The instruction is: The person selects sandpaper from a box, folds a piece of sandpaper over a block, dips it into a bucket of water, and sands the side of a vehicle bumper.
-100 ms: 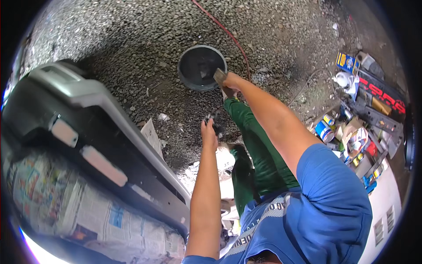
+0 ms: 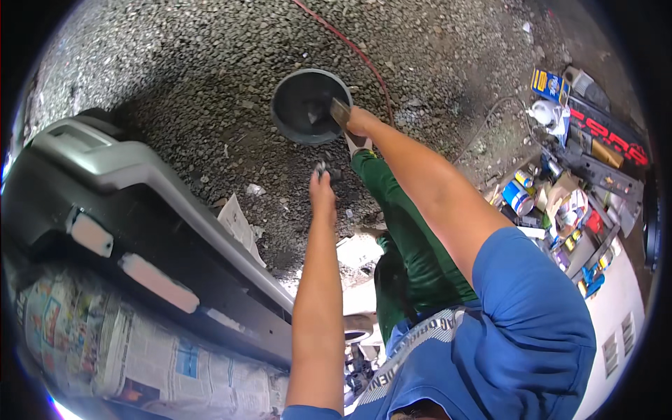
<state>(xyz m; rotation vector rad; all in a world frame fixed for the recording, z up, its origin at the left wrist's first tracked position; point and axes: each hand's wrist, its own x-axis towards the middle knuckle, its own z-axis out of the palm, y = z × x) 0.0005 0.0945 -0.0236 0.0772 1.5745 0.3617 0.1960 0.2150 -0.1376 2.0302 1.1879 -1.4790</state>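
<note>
My right hand [image 2: 362, 122] grips a flat, brownish-grey rectangular piece [image 2: 340, 112] over the right rim of a round grey bucket [image 2: 285, 130]. Dark liquid appears to fill the bucket, with a paler patch on its surface. My left hand [image 2: 322, 194] is closed, nearer to me and below the bucket. A small dark, partly shiny thing [image 2: 321, 169] shows at its fingertips, too unclear to name. To the left stands a dark grey vehicle bumper [image 2: 178, 231] with a silver edge and pinkish patches [image 2: 159, 283]. Newspaper [image 2: 189, 360] covers its lower part.
Gravel [image 2: 210, 63] covers the ground, crossed by a red hose [image 2: 357, 50] beyond the bucket. At right lie a blue-and-white can [image 2: 517, 198], a blue-and-yellow box [image 2: 550, 86], a white jug [image 2: 548, 114] and other clutter. A loose newspaper sheet [image 2: 238, 227] lies beside the bumper.
My left hand has moved slightly farther out, toward the bucket. The right hand stays at the bucket rim with the flat piece. The whole view has shifted a little.
</note>
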